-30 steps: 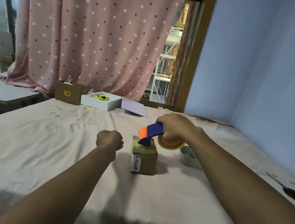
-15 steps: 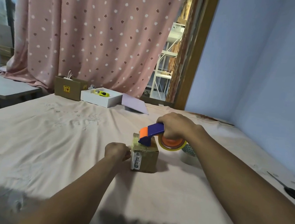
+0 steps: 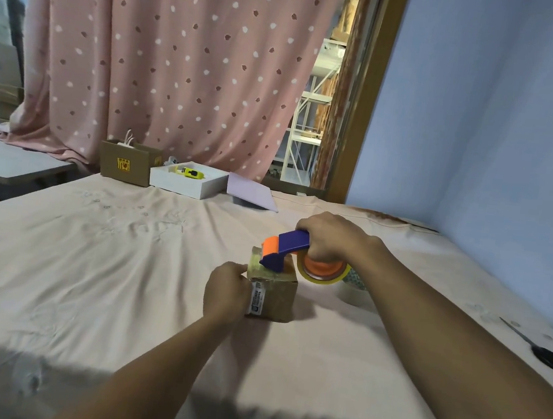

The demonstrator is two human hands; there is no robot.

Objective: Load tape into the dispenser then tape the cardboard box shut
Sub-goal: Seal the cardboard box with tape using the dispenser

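The right hand (image 3: 328,241) is wrapping closed around the blue-and-orange tape dispenser (image 3: 286,250), whose nose is resting on top of the small cardboard box (image 3: 274,293) near the middle of the cloth-covered table (image 3: 122,278), with the loaded tape roll (image 3: 324,273) hanging off the box's 3 o'clock side. The left hand (image 3: 227,293) is pressing against the box's 9 o'clock face, fingers curled; whether it is pinching a tape end or only bracing the box, I cannot tell. The likely step is drawing tape across the top seam. The box looks light, so a pull on the dispenser could be dragging or tipping it if the left hand is slackening; the strip could also be running off the seam or wrinkling if the nose is lifting. A spare roll (image 3: 356,287) is sitting just beyond the dispenser at 3 o'clock, close enough to be bumped, while the scissors (image 3: 541,351) are lying well apart at 4 o'clock. Toward 11 o'clock at the table's far edge, a brown carton (image 3: 125,166) is holding something white that I cannot make out, and beside it an open white tray (image 3: 181,184) is holding a small yellow object (image 3: 191,172).
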